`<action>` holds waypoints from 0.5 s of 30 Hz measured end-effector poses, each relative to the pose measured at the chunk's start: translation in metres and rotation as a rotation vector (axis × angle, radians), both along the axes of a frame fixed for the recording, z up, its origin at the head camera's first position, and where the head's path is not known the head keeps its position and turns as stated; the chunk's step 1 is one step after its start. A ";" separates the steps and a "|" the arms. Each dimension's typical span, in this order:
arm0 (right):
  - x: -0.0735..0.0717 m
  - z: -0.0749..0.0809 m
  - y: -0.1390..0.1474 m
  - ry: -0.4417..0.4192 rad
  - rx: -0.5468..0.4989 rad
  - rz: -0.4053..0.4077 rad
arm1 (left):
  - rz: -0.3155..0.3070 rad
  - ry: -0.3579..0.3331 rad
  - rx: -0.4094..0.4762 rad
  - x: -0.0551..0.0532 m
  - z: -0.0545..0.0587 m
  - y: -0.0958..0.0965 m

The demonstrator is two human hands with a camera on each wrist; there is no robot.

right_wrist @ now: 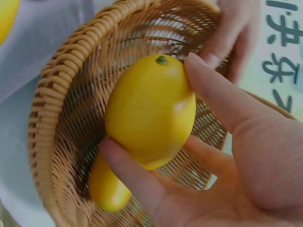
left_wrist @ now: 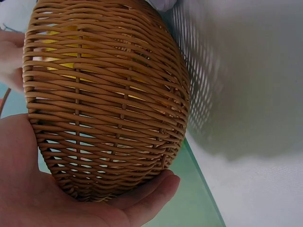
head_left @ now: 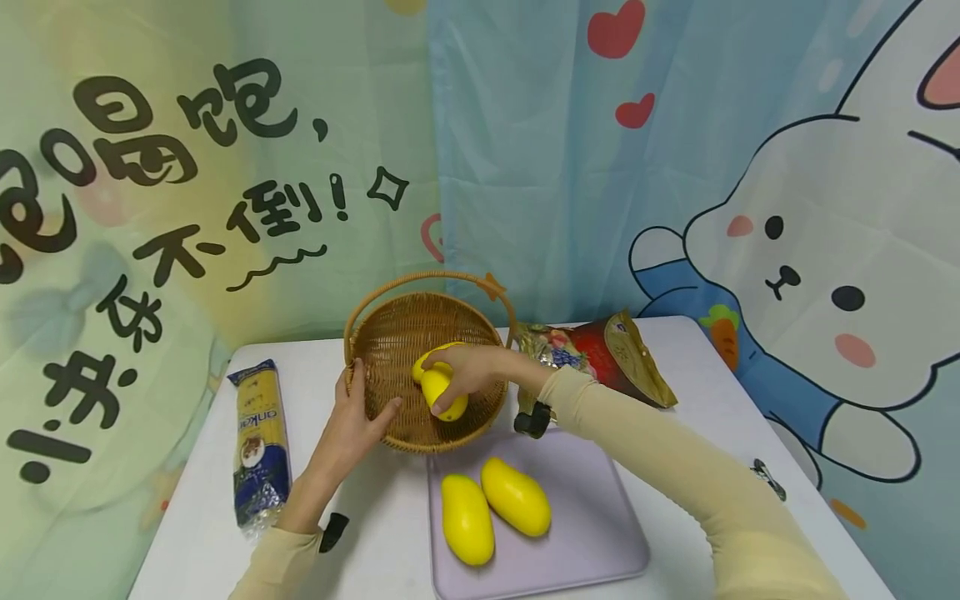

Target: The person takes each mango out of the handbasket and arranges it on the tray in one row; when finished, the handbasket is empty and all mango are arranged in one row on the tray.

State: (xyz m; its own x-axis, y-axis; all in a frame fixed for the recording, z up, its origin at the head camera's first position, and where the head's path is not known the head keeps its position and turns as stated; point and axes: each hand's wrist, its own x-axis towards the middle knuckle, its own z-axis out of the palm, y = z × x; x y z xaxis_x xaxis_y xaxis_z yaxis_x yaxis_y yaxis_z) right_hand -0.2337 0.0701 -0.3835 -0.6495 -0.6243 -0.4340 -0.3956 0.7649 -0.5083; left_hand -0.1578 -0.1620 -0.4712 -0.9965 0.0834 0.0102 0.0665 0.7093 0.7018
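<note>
A brown wicker basket (head_left: 393,333) with an arched handle tilts toward me on the white table. My left hand (head_left: 352,425) grips its left side, thumb at the rim and fingers around the woven outside (left_wrist: 109,109). Inside the basket's opening, my right hand (head_left: 474,367) holds a yellow mango (right_wrist: 151,111) between thumb and fingers; a small green stem end shows on it. Another yellow mango (right_wrist: 106,187) lies behind it in the basket, partly hidden by the held one and my fingers. Two more, a left mango (head_left: 467,521) and a right mango (head_left: 516,497), lie on the pale purple tray (head_left: 592,533).
A yellow and blue packet (head_left: 260,442) lies left of the basket. To the right rests a red and gold bag (head_left: 622,354), partly behind my right arm. A small dark object (head_left: 769,479) lies near the table's right edge. A printed curtain (head_left: 510,167) hangs behind.
</note>
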 end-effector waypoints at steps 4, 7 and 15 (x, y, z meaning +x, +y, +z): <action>0.005 0.012 0.017 0.055 -0.048 0.014 | -0.001 0.004 0.000 -0.001 0.000 0.001; 0.013 0.024 0.033 0.079 -0.084 0.016 | -0.003 -0.005 0.000 -0.001 0.000 0.002; 0.038 0.050 0.081 0.103 -0.150 -0.026 | -0.003 -0.005 0.007 0.001 0.001 0.001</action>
State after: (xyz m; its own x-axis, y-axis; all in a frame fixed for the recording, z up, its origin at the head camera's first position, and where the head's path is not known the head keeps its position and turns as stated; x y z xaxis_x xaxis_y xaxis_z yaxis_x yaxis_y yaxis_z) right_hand -0.1961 0.1509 -0.3335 -0.7026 -0.6593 -0.2677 -0.4320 0.6942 -0.5757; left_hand -0.1568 -0.1612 -0.4698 -0.9962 0.0865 0.0055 0.0651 0.7043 0.7069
